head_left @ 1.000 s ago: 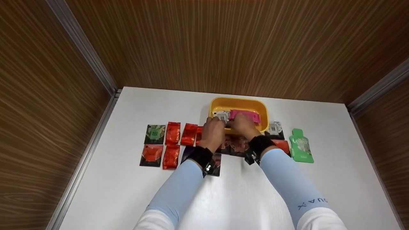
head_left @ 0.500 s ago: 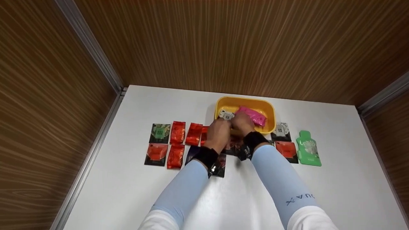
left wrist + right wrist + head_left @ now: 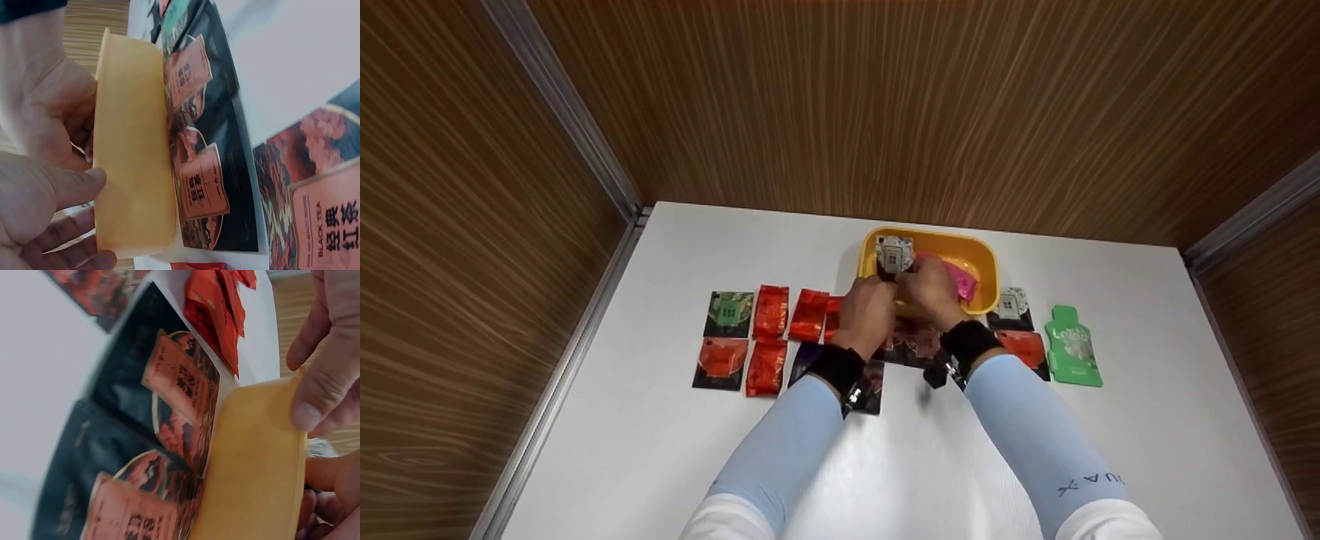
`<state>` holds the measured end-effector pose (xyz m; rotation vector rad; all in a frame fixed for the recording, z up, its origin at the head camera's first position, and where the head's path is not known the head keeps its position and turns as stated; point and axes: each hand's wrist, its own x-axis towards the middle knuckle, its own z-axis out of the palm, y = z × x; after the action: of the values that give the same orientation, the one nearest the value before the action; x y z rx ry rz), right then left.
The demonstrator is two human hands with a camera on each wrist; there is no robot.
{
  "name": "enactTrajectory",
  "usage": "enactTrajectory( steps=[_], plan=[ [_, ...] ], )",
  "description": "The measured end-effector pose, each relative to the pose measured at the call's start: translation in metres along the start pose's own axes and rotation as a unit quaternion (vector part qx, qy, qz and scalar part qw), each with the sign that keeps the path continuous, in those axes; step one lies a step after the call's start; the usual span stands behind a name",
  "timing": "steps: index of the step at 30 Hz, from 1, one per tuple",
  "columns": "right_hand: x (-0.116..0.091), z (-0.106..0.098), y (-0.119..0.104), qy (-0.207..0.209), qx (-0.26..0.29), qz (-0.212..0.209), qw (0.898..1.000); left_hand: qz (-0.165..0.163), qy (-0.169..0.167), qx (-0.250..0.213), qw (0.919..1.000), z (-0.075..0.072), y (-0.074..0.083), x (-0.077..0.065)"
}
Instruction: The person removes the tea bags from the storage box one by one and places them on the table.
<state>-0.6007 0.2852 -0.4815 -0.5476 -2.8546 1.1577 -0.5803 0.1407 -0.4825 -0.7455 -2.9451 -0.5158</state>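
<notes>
A yellow plastic tub point(image 3: 986, 274) stands near the back of the table. My left hand point(image 3: 868, 311) grips its front left corner, thumb point(image 3: 84, 185) on the rim. My right hand point(image 3: 930, 289) reaches over the front rim into the tub. Its curled fingers pinch the lower edge of a white-and-black tea sachet point(image 3: 894, 253), fingertips mostly hidden. Beside that hand, partly covered, a pink packet point(image 3: 962, 281) lies in the tub. Right below the tub's front wall are black-and-red black tea sachets point(image 3: 199, 183).
Left of the tub lie red foil packets point(image 3: 771, 311), a green-labelled sachet point(image 3: 728, 313) and a red-labelled one point(image 3: 721, 363). To the right are another white-and-black sachet point(image 3: 1011, 309), a red-and-black sachet point(image 3: 1025, 352) and a green pouch point(image 3: 1072, 346). Wood-grain panels point(image 3: 840, 112) enclose the table.
The white-and-black sachet has moved toward the back of the tub, showing more of its face. The pink packet has turned aslant. My left hand stays at the tub's corner.
</notes>
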Motion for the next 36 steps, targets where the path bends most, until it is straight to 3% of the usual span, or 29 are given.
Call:
enactTrajectory(
  steps=[4, 7, 10, 13, 20, 23, 27, 30, 36],
  plan=[
    [-0.009, -0.006, 0.004, 0.026, 0.049, -0.037, 0.998, -0.023, 0.031, -0.067, 0.997, -0.006, -0.006, 0.0],
    [-0.019, -0.01, 0.006, 0.04, 0.077, -0.062, 0.994, -0.055, 0.045, -0.131, 0.9889, -0.013, -0.012, 0.001],
    [-0.031, -0.013, 0.01, 0.042, 0.093, -0.085, 0.991, -0.08, 0.04, -0.186, 0.9785, -0.017, -0.017, 0.002],
    [-0.043, -0.013, 0.014, 0.037, 0.106, -0.102, 0.988, -0.077, 0.032, -0.22, 0.9719, -0.019, -0.02, 0.001],
    [-0.066, -0.004, 0.033, 0.056, 0.141, -0.12, 0.981, -0.035, 0.054, -0.224, 0.9726, -0.013, -0.029, -0.014],
    [-0.078, 0.003, 0.043, 0.067, 0.159, -0.109, 0.979, -0.026, 0.05, -0.24, 0.9691, -0.008, -0.029, -0.026],
    [-0.095, 0.013, 0.054, 0.073, 0.2, -0.079, 0.974, -0.028, 0.029, -0.265, 0.9635, -0.001, -0.026, -0.043],
    [-0.107, 0.02, 0.061, 0.077, 0.226, -0.059, 0.969, -0.039, 0.017, -0.261, 0.9644, 0.005, -0.022, -0.054],
    [-0.127, 0.029, 0.075, 0.079, 0.22, -0.031, 0.972, -0.062, -0.001, -0.263, 0.9628, 0.019, -0.018, -0.073]
  ],
)
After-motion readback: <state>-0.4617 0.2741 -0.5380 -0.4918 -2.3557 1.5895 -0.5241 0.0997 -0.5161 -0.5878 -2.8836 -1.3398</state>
